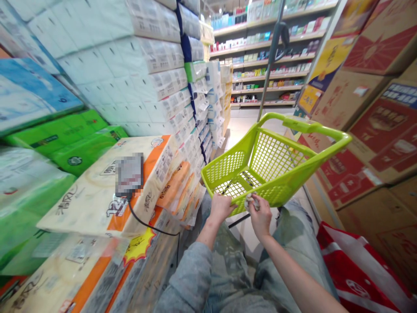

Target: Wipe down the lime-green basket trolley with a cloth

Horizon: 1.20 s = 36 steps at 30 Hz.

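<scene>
Supermarket shelving fills the far end of a narrow aisle, its rows of small packaged goods [270,48] too distant to read; a pale floor [239,124] runs back towards it. On the left, wrapped tissue packs [137,74] are stacked high in white, blue and green; nearer, an orange-and-cream pack [97,191] lies on top of a lower pile, with a blurred dark device [129,174] resting on it and a black cable [146,224] trailing down from that. On the right, brown and red cardboard cartons [378,121] rise in a wall; a red-and-white bag [358,269] sits at the lower right corner.

Between the two sides, just in front of the person's knees, a green basket [276,163] of open plastic mesh is tipped so its mouth faces the camera; a grey pole [273,56] rises behind it. The left hand [221,208], in a grey sleeve, is closed over the basket's near rim, fingers curled tight around the edge. The right hand [261,217], forearm bare, is pinched shut around a small crumpled cloth [251,201], which it presses against the same rim just beside the left hand; the two hands are near but not touching.
</scene>
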{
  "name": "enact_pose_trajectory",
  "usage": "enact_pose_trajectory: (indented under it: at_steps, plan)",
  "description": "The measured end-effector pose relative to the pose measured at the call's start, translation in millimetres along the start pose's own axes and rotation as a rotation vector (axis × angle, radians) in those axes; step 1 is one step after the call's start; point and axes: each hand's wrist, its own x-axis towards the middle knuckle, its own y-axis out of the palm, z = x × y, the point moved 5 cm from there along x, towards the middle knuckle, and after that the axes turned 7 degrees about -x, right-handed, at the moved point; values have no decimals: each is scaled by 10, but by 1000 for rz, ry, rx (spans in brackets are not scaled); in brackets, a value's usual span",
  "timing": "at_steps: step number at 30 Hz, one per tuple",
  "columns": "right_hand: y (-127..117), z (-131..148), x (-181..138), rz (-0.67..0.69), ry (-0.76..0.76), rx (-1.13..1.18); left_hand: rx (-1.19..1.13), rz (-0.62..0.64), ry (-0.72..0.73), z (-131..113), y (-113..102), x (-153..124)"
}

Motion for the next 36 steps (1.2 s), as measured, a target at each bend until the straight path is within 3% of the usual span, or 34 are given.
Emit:
enact_pose_trajectory:
  at_steps: [7,10,14,22,29,36]
  plan:
    - [-32,-99,101,175,128,106,11,28,-8,-23,-30,-17]
    - [-113,-71,128,103,152,101,8,28,-11,-30,-30,-28]
    - [-126,40,144,-27,45,60,1,27,-14,-41,-39,-35]
    - [-71,163,58,99,-163,109,-18,25,-15,-50,-55,-37]
    - [-277,267,362,-63,-193,29,-14,20,-6,-53,-36,-49]
    - [-98,230,414,26,-309,-100,-21,14,-18,-52,-62,-52]
